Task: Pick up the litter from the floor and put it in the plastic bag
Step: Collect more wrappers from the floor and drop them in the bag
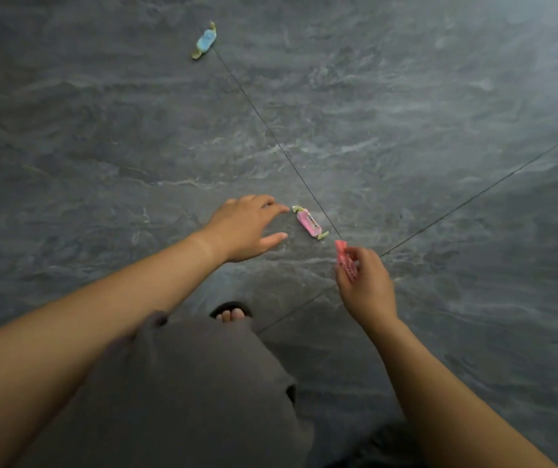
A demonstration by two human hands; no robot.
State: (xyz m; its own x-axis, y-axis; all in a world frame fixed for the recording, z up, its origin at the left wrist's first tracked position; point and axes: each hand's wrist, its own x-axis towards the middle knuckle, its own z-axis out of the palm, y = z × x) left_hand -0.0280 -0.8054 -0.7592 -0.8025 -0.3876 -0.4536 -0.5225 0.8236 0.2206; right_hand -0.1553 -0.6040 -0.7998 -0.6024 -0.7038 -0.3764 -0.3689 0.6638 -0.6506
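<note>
From my station I see the left hand (244,228) low over the floor (439,130), fingers released and spread, thumb and forefinger apart. It is just beside the pink wrapper (309,222) but not touching it. This wrapper lies next to the tile joint (281,148), near where two joints cross. I judge it very light, thin and crinkly, so it may slide on the smooth tile. The best hold is a pinch on one twisted end. The right hand (363,282) is grasping a red wrapper (345,260) between thumb and fingers. A blue wrapper (206,40) lies far along the same joint. The plastic bag is not in view, so its content I cannot tell.
</note>
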